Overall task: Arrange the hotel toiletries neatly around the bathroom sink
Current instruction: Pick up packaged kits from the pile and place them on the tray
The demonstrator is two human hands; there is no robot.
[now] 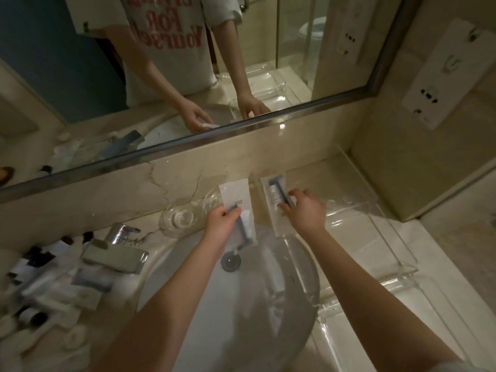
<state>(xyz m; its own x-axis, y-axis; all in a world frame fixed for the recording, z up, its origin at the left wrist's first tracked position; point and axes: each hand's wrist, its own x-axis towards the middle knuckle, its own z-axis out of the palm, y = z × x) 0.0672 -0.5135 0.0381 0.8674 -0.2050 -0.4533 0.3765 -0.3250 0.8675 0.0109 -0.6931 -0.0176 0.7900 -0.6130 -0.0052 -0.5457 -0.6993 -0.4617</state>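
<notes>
The counter (316,167) wraps the round sink (171,259), and a clear acrylic tray (375,224) runs along its right side toward the back right corner. The rest of the toiletries (53,285) lie jumbled on the counter's left end, past the faucet (120,245).

One toothbrush packet (273,194) lies flat at the back edge, at or just off the tray's left end. Its long axis runs from the back wall toward the sink. Your right hand (306,208) has a closed grip on it, fingers curled onto its right edge.

Your left hand (221,224) has a closed grip round the middle of a second toothbrush packet (233,194), held above the sink's back rim. It sits just left of the first, nearly parallel, with its free end toward the wall.

That is what the move turns on. The gap lies to the right of your left-hand grip, so that hand is nearer. Slide it right and set it down with the axis unchanged.
</notes>
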